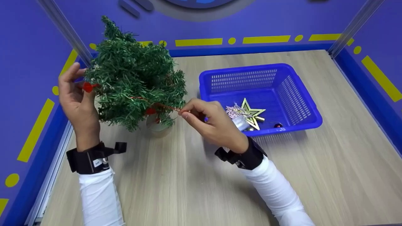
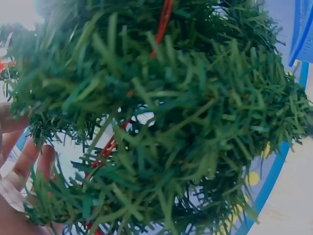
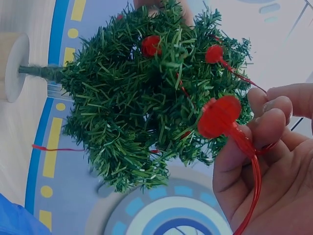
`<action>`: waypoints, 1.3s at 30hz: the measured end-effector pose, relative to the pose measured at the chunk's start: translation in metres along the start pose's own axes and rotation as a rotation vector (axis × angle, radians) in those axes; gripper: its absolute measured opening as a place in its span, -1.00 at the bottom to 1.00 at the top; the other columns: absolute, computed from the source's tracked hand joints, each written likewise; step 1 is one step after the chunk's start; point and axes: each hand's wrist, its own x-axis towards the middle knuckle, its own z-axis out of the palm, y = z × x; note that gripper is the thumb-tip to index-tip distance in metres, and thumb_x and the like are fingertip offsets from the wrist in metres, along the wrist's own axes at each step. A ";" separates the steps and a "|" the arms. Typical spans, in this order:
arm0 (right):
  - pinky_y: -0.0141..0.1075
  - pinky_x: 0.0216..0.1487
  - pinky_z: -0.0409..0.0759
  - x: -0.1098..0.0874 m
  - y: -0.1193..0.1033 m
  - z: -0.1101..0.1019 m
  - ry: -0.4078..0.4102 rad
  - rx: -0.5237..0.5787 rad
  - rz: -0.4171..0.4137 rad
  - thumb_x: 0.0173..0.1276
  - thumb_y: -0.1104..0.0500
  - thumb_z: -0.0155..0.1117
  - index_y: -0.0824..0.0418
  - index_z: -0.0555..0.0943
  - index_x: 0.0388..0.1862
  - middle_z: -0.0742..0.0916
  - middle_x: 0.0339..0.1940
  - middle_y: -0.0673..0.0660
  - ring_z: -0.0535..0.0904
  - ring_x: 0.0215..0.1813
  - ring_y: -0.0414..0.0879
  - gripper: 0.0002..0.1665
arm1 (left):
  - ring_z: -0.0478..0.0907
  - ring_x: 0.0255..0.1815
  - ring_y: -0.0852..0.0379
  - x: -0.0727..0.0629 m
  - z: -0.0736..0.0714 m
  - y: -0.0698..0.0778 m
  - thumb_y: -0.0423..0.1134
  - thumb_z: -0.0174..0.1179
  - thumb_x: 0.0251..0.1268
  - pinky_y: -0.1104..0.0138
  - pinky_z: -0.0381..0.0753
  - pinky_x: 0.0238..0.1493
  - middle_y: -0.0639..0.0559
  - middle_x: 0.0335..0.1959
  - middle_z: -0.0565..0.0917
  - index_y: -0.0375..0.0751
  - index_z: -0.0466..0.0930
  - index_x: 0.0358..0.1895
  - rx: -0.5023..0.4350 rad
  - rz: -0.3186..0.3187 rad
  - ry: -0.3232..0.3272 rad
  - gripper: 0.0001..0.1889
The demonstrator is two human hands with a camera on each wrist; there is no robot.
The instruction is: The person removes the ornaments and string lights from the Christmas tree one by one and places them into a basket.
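A small green artificial Christmas tree [image 1: 135, 72] stands on a round pale wooden base [image 1: 158, 128]. A string of red lights on thin red wire [image 2: 108, 147] winds through its branches. My right hand [image 1: 216, 124] pinches the red wire [image 1: 168, 107] at the tree's right side. Beside those fingers is a red disc-shaped light [image 3: 220, 116]; more wire hangs down from it in the right wrist view. My left hand [image 1: 77, 105] is at the tree's left side, fingers loosely bent, some behind branches. Its thumb lies close to a red light [image 1: 88, 87].
A blue plastic basket [image 1: 301, 94] stands to the right of the tree. It holds a gold star [image 1: 251, 113], a pink glittery ornament [image 1: 234, 110], a clear plastic piece [image 1: 240, 122] and a dark red bauble [image 1: 278, 125]. Blue panels [image 1: 201, 29] border the table.
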 end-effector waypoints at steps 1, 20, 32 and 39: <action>-0.36 -0.58 0.25 0.000 0.000 0.000 0.002 0.001 -0.001 0.53 0.28 0.19 0.23 0.68 -0.16 0.52 -0.59 0.00 0.32 -0.60 -0.25 -0.88 | 0.43 -0.06 0.00 0.000 0.000 0.001 0.04 0.47 0.01 0.29 0.44 0.05 -0.13 0.14 0.54 -0.26 0.57 0.27 0.003 -0.007 0.006 -0.26; -0.36 -0.60 0.31 0.000 -0.007 -0.002 0.079 0.068 -0.087 0.63 0.16 0.05 0.33 0.62 -0.15 0.46 -0.62 0.05 0.34 -0.64 -0.24 -0.72 | 0.32 -0.43 0.09 0.000 0.000 0.006 -0.46 0.52 0.04 0.34 0.29 -0.27 -0.08 -0.37 0.58 -0.48 0.66 -0.17 -0.108 -0.004 0.097 -0.70; -0.36 -0.57 0.41 -0.003 -0.014 -0.003 0.123 0.217 -0.278 0.66 0.08 -0.05 0.46 0.54 -0.16 0.47 -0.63 0.11 0.36 -0.62 -0.17 -0.56 | 0.35 -0.44 0.09 -0.004 0.010 0.011 -0.39 0.62 -0.10 0.37 0.27 -0.28 -0.14 -0.40 0.56 -0.59 0.50 -0.39 -0.239 0.150 0.000 -0.57; -0.40 -0.61 0.39 -0.003 -0.013 -0.004 0.083 0.248 -0.309 0.64 0.10 0.02 0.44 0.58 -0.20 0.49 -0.65 0.11 0.36 -0.64 -0.18 -0.60 | 0.39 -0.45 0.10 -0.003 0.009 0.009 -0.43 0.61 -0.13 0.38 0.29 -0.33 -0.13 -0.41 0.57 -0.65 0.44 -0.41 -0.272 0.155 -0.032 -0.53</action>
